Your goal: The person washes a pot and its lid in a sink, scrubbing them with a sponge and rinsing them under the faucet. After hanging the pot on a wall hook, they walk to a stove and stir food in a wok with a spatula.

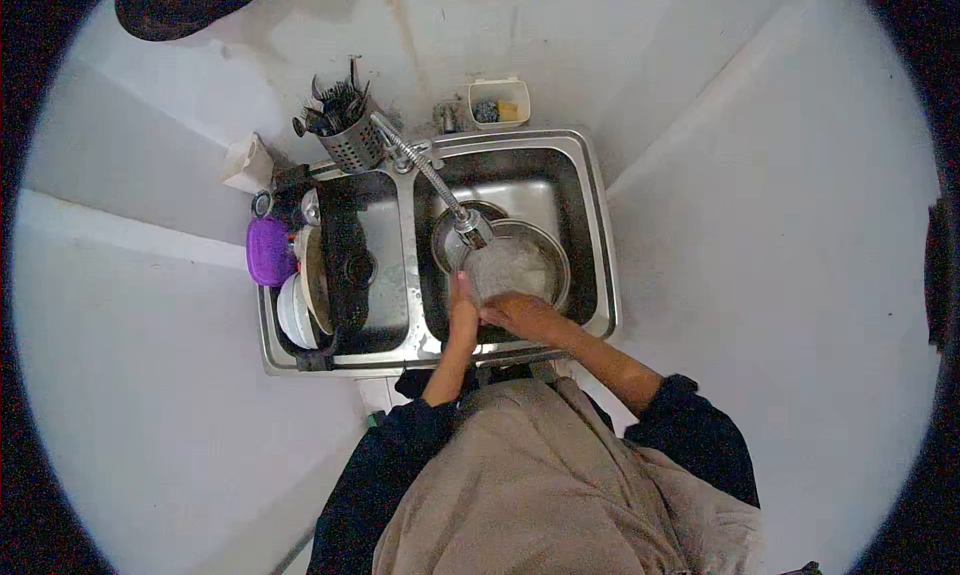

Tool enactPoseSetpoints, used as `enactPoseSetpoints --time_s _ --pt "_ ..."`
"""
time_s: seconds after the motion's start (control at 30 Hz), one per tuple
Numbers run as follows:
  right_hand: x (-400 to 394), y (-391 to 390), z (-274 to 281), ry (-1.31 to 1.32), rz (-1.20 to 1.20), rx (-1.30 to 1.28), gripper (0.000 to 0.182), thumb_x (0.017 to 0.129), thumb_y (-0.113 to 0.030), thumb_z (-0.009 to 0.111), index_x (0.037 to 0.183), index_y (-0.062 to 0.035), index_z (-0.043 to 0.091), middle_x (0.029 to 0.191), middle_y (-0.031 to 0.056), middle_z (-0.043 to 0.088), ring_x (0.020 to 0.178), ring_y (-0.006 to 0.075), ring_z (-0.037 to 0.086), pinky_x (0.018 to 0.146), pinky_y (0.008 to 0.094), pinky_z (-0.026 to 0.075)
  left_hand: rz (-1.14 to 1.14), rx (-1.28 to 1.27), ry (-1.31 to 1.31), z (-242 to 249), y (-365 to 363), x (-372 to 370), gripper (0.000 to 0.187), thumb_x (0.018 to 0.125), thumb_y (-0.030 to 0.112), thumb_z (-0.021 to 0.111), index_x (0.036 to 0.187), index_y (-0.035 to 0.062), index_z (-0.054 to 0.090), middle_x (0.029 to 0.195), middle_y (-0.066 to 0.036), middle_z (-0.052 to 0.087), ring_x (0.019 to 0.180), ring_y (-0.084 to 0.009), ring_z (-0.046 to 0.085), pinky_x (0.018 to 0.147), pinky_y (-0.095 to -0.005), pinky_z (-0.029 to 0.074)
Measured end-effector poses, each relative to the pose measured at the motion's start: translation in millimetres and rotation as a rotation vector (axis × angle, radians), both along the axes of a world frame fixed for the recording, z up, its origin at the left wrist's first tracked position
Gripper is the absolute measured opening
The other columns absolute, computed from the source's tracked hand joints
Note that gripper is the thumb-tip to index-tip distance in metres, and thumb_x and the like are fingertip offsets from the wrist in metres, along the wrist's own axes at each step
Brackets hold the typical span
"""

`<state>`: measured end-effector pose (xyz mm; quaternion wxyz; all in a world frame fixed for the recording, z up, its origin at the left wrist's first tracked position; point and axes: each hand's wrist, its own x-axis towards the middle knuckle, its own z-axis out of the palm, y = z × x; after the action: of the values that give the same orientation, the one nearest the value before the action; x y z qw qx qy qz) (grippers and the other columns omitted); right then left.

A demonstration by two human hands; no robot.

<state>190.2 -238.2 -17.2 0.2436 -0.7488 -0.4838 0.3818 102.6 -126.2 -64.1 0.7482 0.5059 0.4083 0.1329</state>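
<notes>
My left hand (pixel 463 310) is over the near left part of the right sink basin, beside a round metal bowl (pixel 566 270). Its thumb points up toward the tap, and the fingers look curled round something pale or clear that I cannot make out. Close against it, my right hand (pixel 520 315) comes in from the right across the bowl's near rim, fingers bent inward; what they grip is hidden. Frothy water fills the bowl beneath the flexible tap (pixel 470 225). Another round metal dish (pixel 442 240) lies partly under the bowl.
A dark dish rack (pixel 345 275) with plates (pixel 295 310) and a purple container (pixel 269 252) occupies the left basin. Behind stand a cutlery holder (pixel 355 147) full of utensils and a white sponge tray (pixel 500 87). Walls enclose both sides.
</notes>
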Motion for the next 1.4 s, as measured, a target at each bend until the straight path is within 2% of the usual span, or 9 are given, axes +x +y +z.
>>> enactPoseSetpoints --time_s 0.2,0.4,0.5,0.73,0.83,1.1,1.17,1.27,1.4 --pt "2 -41 31 -0.475 -0.143 0.018 0.036 0.083 -0.039 0.05 0.087 -0.0042 0.059 0.08 0.0146 0.06 0.08 0.0351 0.056 0.072 0.041 0.043 -0.021 -0.373 0.044 49 -5 9 0.074 0.081 0.065 0.034 0.133 0.0126 0.027 0.127 -0.011 0.039 0.111 -0.0264 0.043 0.083 -0.0436 0.043" --pt "53 -78 -6 -0.044 -0.928 0.226 0.03 0.084 -0.035 0.052 0.084 -0.0057 0.058 0.082 0.0128 0.061 0.076 0.0293 0.058 0.065 0.0378 0.043 -0.192 -0.309 0.083 6 -25 11 0.074 0.081 0.06 0.042 0.131 0.0079 0.03 0.124 -0.01 0.041 0.109 -0.0246 0.044 0.081 -0.041 0.043" --pt "62 -94 10 0.604 -1.187 0.588 0.03 0.086 -0.03 0.052 0.089 -0.0003 0.058 0.079 0.0029 0.055 0.074 0.0129 0.049 0.068 0.0266 0.041 -0.277 -0.177 0.131 -18 -42 12 0.071 0.081 0.057 0.047 0.131 0.0074 0.032 0.128 -0.009 0.04 0.116 -0.0232 0.04 0.087 -0.0385 0.038" --pt "85 -105 15 0.982 -1.501 0.734 0.035 0.088 -0.031 0.047 0.103 -0.0008 0.056 0.097 0.0086 0.06 0.088 0.0212 0.057 0.079 0.0351 0.044 -0.346 0.025 0.159 -27 -58 15 0.054 0.087 0.039 0.049 0.128 0.0066 0.037 0.127 -0.009 0.042 0.116 -0.0204 0.042 0.094 -0.0314 0.032" --pt "94 -101 42 1.124 -1.491 0.825 0.042 0.087 -0.035 0.048 0.107 0.0015 0.053 0.103 0.0104 0.059 0.092 0.025 0.056 0.083 0.0387 0.044 -0.218 -0.226 -0.123 -44 -62 13 0.046 0.087 0.033 0.049 0.123 0.0058 0.042 0.121 -0.011 0.048 0.109 -0.0198 0.048 0.089 -0.0277 0.036" --pt "102 -110 42 0.842 -1.471 0.754 0.041 0.088 -0.035 0.045 0.107 0.0 0.054 0.104 0.0116 0.058 0.089 0.0243 0.058 0.078 0.0376 0.047 -0.354 0.605 0.315 -25 -53 -2 0.024 0.082 0.029 0.055 0.079 0.0054 0.06 0.084 -0.011 0.062 0.078 -0.0259 0.06 0.067 -0.0384 0.046" --pt "109 -135 12 0.617 -1.375 0.753 0.042 0.087 -0.036 0.047 0.108 -0.0004 0.054 0.106 0.0118 0.057 0.092 0.0244 0.057 0.08 0.0374 0.046 -0.265 0.623 0.285 -27 -48 -12 0.032 0.08 0.038 0.054 0.077 0.0068 0.062 0.075 -0.011 0.063 0.075 -0.0292 0.06 0.067 -0.0381 0.046" --pt "112 -137 37 0.797 -1.487 0.693 0.042 0.091 -0.031 0.043 0.114 0.0033 0.05 0.109 0.0128 0.055 0.094 0.0225 0.055 0.081 0.0351 0.045 -0.317 0.57 0.418 -7 -41 -19 0.037 0.083 0.041 0.049 0.073 0.0089 0.064 0.064 -0.01 0.062 0.07 -0.0305 0.061 0.067 -0.0368 0.046" --pt "116 -140 80 0.575 -1.408 0.804 0.041 0.092 -0.029 0.043 0.115 0.0052 0.048 0.109 0.0139 0.054 0.097 0.0231 0.054 0.083 0.0345 0.044 -0.271 0.778 0.298 -3 -35 -38 0.024 0.084 0.029 0.05 0.081 0.0083 0.062 0.076 -0.011 0.063 0.074 -0.0288 0.061 0.068 -0.0372 0.046"
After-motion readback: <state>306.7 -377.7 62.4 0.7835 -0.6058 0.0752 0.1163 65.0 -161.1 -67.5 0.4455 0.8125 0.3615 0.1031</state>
